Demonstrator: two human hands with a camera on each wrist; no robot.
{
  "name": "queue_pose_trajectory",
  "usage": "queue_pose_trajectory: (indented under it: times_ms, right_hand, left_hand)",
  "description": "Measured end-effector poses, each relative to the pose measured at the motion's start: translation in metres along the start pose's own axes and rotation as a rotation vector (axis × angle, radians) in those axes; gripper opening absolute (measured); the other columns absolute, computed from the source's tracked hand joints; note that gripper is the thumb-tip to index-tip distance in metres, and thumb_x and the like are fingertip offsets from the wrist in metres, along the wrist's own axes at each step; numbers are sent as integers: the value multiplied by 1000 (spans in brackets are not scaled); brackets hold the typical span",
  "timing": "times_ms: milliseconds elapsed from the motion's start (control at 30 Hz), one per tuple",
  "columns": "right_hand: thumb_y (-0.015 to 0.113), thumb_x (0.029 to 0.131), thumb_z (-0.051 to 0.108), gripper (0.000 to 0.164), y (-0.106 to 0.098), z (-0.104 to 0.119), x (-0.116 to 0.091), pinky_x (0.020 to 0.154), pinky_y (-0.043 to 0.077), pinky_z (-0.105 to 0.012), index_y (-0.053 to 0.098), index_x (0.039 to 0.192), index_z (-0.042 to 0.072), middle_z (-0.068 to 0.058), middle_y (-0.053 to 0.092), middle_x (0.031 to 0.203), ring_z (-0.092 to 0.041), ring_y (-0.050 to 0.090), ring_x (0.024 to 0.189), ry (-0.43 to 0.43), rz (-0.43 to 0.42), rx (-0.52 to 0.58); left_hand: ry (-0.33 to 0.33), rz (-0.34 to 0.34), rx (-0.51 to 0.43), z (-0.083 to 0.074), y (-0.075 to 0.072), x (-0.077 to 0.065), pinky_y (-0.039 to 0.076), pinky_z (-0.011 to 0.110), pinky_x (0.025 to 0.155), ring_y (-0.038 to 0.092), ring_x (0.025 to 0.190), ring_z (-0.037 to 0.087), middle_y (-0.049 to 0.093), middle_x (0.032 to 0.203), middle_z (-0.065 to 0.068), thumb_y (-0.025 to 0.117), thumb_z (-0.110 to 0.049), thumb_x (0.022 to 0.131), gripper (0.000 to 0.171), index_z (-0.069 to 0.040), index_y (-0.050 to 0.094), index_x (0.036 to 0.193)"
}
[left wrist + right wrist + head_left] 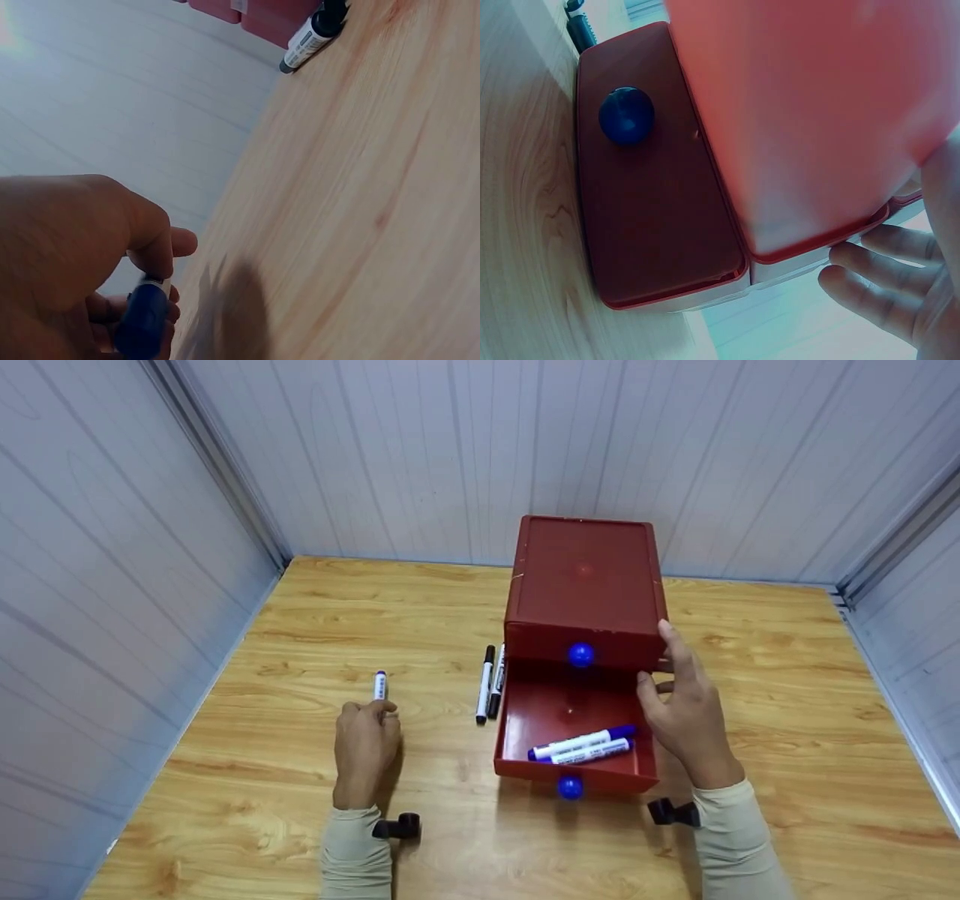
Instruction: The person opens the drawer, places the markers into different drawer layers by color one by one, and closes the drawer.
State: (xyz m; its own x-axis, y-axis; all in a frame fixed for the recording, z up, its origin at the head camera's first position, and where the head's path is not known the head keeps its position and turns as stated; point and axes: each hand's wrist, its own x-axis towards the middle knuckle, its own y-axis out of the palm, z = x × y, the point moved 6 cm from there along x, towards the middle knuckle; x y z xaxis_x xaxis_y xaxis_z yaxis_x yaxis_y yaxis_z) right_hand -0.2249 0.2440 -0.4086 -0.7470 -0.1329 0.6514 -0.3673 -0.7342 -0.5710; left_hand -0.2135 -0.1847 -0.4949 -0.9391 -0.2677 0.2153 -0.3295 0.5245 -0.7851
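My left hand [365,746] pinches a white marker [380,687] over the table, left of a red drawer unit [585,577]. In the left wrist view, a blue end [142,321] of this marker sticks out below the fingers. My right hand [686,716] rests at the unit's right side, its index finger at the top front corner and its thumb by the pulled-out drawer [525,727]. Two blue-capped markers [581,744] lie inside that drawer. Below it, the right wrist view shows a closed drawer [652,210] with a blue knob [626,115].
Two black-capped markers [486,686] lie on the wooden table [285,660] against the unit's left side. The open drawer juts forward, with a blue knob [570,788] on its front. Pale panel walls [412,457] enclose the table at the back and both sides.
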Motion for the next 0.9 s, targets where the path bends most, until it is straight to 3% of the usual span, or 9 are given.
queue_pose_trajectory:
  times_ms: [367, 500, 633, 900]
  right_hand:
    - [68, 87, -5, 78, 0, 2, 0, 73, 49, -9, 33, 154, 13, -19, 58, 126, -29, 68, 94, -28, -22, 15]
    - [67, 88, -4, 77, -1, 3, 1, 71, 53, -15, 33, 155, 14, -18, 58, 126, -26, 68, 94, -29, -13, 9]
    - [67, 89, -2, 77, 0, 1, 1, 68, 58, -29, 31, 156, 15, -19, 57, 128, -26, 67, 96, -22, -3, -3]
    - [65, 90, -2, 77, 0, -1, 0, 66, 59, -39, 29, 156, 13, -21, 56, 128, -27, 67, 97, -29, 4, -14]
  left_hand:
    - [47, 14, -66, -10, 5, -1, 45, 41, 64, 54, 78, 28, 59, 95, 16, 65, -6, 88, 21, -4, 77, 106]
    - [142, -53, -110, -17, 2, -2, 48, 42, 66, 57, 81, 28, 59, 97, 16, 67, -3, 88, 19, -4, 76, 105]
    - [233, -133, -156, -22, -1, -2, 49, 41, 66, 58, 81, 27, 59, 100, 17, 66, 1, 89, 17, -3, 76, 104]
    - [308, -197, -213, -30, -3, -2, 47, 33, 61, 57, 78, 20, 58, 101, 16, 68, 3, 88, 17, -2, 76, 102]
